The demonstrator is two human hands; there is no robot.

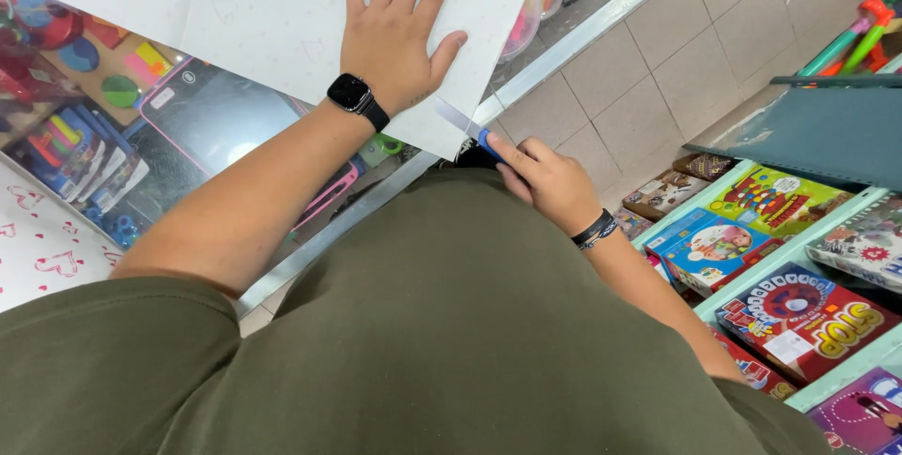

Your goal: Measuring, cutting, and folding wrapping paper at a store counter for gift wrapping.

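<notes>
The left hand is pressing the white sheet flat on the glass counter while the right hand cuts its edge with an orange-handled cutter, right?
Not quite. The head view shows the cutter in the right hand has a blue handle, not orange. The rest holds: the left hand lies flat on the white sheet over the glass counter.

White wrapping paper sheet (272,14) with faint tiny dots lies flat across the glass counter (207,126). Blue-handled cutter (467,126), blade out, sits at the sheet's near corner, angled.

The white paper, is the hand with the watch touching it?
Touching. The head view shows the left hand pressed flat, fingers spread, on the white paper lying on the glass counter, with no gap beneath the palm.
</notes>
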